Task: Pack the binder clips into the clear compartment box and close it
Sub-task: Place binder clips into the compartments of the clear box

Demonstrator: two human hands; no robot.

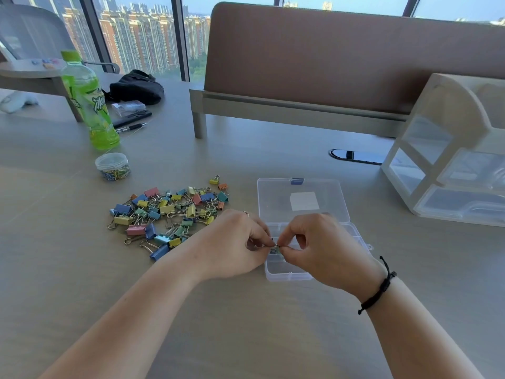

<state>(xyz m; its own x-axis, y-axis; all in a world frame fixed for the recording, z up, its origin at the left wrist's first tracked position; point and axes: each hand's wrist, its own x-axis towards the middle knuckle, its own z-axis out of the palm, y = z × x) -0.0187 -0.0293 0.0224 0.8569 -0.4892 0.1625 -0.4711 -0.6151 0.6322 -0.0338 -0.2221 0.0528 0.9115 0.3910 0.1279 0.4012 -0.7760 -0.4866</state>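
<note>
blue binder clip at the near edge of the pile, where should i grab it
Pinch the flat painted body of the blue binder clip from above, across its two faces. It lies apart at the pile's near edge; the wire handles tangle with neighbouring clips.

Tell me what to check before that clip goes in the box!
1. Lid of the clear compartment box open: ok.
2. Binder clip held: ok, left hand and right hand both pinch it.
3. Clip above a compartment: ok, it is over the box's near part.
4. That compartment free: cannot tell, hands hide it.
5. More clips waiting: ok, the clip pile lies left of the box.
</note>
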